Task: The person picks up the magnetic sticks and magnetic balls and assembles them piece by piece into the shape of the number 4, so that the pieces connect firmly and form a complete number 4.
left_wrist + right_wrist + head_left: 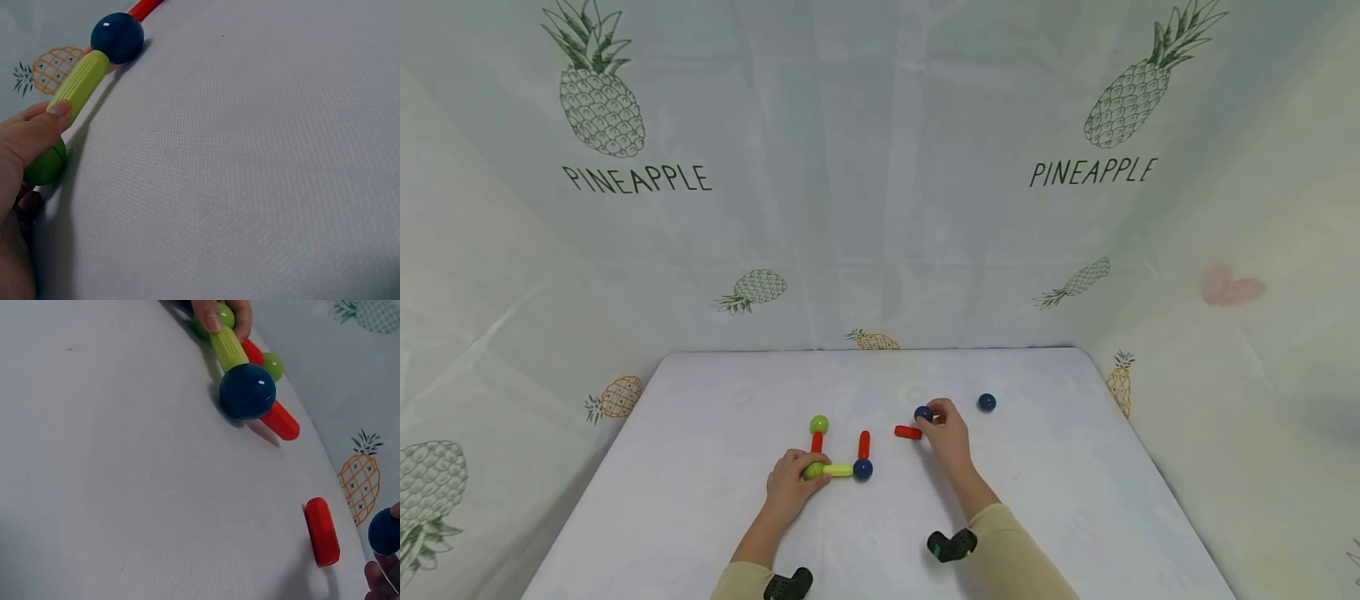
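Note:
My left hand grips the near left corner of a joined ball-and-rod piece, around a green ball and the end of a yellow-green rod. That rod runs to a blue ball, from which a red rod points away from me. Another red rod leads from the held corner to a far green ball. On the right, my right hand pinches a separate blue ball between thumb and fingers. A loose red rod lies just left of those fingers.
Another blue ball sits at the back right of the white table. A pineapple-printed cloth hangs behind the table's far edge. Both wrists wear dark camera mounts.

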Tool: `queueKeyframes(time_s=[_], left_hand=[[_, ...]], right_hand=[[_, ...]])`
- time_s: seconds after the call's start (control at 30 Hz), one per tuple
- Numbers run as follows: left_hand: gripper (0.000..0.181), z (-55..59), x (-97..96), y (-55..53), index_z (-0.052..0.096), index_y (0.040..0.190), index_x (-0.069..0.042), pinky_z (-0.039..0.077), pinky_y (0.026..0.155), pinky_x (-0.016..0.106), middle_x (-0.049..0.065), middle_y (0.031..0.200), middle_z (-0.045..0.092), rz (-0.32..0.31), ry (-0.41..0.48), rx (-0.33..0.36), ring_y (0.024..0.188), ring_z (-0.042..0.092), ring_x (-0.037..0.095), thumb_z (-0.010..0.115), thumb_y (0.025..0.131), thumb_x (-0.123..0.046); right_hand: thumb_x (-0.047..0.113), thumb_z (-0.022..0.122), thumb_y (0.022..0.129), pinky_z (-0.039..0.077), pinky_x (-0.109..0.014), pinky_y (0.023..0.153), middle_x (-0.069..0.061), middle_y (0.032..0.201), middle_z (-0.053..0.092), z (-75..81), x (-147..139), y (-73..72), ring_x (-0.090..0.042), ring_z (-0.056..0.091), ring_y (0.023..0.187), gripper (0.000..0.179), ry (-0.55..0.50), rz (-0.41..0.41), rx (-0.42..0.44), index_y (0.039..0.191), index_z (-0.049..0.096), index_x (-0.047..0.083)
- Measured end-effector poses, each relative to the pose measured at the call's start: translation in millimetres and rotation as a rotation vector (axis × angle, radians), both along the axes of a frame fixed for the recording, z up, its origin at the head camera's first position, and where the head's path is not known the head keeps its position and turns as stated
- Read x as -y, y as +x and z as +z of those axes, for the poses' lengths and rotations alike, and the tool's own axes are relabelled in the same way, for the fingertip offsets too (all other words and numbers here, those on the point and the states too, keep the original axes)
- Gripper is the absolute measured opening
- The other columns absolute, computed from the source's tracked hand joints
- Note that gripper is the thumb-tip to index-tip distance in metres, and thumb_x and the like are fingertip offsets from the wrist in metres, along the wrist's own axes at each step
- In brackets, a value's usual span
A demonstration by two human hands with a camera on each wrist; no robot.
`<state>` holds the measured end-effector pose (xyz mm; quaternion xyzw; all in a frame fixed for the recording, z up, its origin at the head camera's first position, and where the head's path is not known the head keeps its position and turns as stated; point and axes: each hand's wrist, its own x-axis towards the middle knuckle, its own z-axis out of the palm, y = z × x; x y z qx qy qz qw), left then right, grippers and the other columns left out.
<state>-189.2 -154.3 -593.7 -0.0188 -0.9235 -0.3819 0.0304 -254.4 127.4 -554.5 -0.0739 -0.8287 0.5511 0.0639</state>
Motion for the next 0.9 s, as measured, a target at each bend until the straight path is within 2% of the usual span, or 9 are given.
queueKeyframes(time_s=[0.3, 0.63, 0.9], left_hand=[[0.018, 0.7, 0.3, 0.5, 0.071, 0.097, -0.023, 0.034, 0.076, 0.04, 0.002, 0.098, 0.05, -0.004, 0.001, -0.011, 0.091, 0.047, 0.023, 0.079, 0.082, -0.023], [0.018, 0.9, -0.4, -0.1, 0.071, 0.097, -0.024, 0.034, 0.075, 0.04, 0.001, 0.097, 0.05, 0.0, -0.009, -0.016, 0.091, 0.047, 0.022, 0.079, 0.081, -0.023], [0.019, 2.2, -0.4, 1.2, 0.071, 0.097, -0.023, 0.034, 0.074, 0.04, 0.002, 0.097, 0.05, 0.0, -0.013, -0.02, 0.09, 0.047, 0.023, 0.08, 0.081, -0.023]], right_hand=[[0.014, 0.071, 0.088, 0.049, -0.031, 0.072, -0.008, 0.107, 0.061, 4.5, 14.7, 0.5, -0.025, 0.052, 0.095, 0.03, -0.043, 0.022, 0.014, 0.114, 0.059, 0.009], [0.015, 0.073, 0.087, 0.049, -0.031, 0.073, -0.008, 0.111, 0.063, 2.4, 26.8, -2.3, -0.023, 0.054, 0.093, 0.027, -0.052, 0.036, 0.004, 0.111, 0.06, 0.01], [0.015, 0.073, 0.087, 0.048, -0.029, 0.066, -0.009, 0.111, 0.062, -0.4, 39.0, 1.0, -0.021, 0.054, 0.087, 0.029, -0.058, 0.071, -0.008, 0.113, 0.06, 0.008]])
